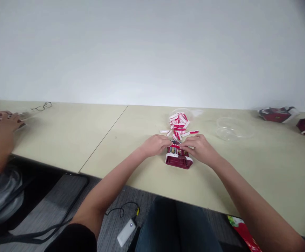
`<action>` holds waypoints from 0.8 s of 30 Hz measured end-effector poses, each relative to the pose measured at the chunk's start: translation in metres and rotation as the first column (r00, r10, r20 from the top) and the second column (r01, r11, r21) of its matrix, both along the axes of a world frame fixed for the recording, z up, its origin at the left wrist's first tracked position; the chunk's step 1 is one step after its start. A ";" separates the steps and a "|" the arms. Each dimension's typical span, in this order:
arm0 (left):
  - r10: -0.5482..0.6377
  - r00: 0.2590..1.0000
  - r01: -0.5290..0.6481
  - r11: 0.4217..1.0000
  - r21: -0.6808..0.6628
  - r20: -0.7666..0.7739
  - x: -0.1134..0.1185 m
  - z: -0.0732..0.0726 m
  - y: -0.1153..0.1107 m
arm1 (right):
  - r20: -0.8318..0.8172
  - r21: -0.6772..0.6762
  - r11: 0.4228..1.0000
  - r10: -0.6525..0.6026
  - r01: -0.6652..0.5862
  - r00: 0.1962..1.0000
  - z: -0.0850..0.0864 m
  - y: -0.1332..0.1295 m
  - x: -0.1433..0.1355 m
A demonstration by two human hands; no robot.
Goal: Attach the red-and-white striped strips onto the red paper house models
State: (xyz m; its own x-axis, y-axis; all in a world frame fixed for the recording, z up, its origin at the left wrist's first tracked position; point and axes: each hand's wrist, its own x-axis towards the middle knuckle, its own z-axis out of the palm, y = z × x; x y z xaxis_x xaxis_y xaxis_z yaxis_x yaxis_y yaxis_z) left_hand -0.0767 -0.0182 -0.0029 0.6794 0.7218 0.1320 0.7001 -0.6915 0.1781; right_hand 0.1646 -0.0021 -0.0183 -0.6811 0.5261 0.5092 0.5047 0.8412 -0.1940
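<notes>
Between my hands on the table sits a small dark-red house model (179,162) with printed windows and white trim. My left hand (156,145) is closed, its fingertips pinching the upper left edge near the roof. From the other side, my right hand (200,148) pinches the upper right edge, fingers bent around it. What lies right under the fingertips is hidden. Just beyond the house, several red-and-white striped pieces (178,120) are heaped in a clear round dish (191,119), and some have spilled out toward my hands.
An empty-looking clear plastic container (232,128) stands to the right. Dark-red house models (276,114) sit at the far right. At left, another person's hands (6,120) work near eyeglasses (42,106). A seam crosses the table (110,122); a white power bank (126,232) lies below.
</notes>
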 end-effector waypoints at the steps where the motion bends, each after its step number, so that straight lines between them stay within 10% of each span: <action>1: 0.005 1.000 -0.005 1.000 0.001 -0.015 0.000 0.000 0.001 | -0.001 0.004 1.000 -0.002 0.002 1.000 0.000 0.000 0.000; 16: 0.040 0.999 -0.041 0.997 -0.058 -0.014 0.005 0.007 -0.009 | -0.051 0.026 0.992 -0.120 0.121 0.991 -0.014 -0.009 -0.002; 24: 0.263 0.963 -0.264 0.965 -0.004 -0.053 0.030 0.020 -0.035 | -0.044 0.013 0.988 -0.156 0.157 0.987 -0.013 -0.015 -0.005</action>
State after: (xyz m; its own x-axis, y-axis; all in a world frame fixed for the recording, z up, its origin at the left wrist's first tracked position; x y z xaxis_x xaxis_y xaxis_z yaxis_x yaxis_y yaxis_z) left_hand -0.0470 -0.0537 0.0174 0.4707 0.8774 0.0930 0.8656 -0.4797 0.1434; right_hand 0.1595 -0.0175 -0.0312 -0.5685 0.6159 0.5454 0.6219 0.7557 -0.2052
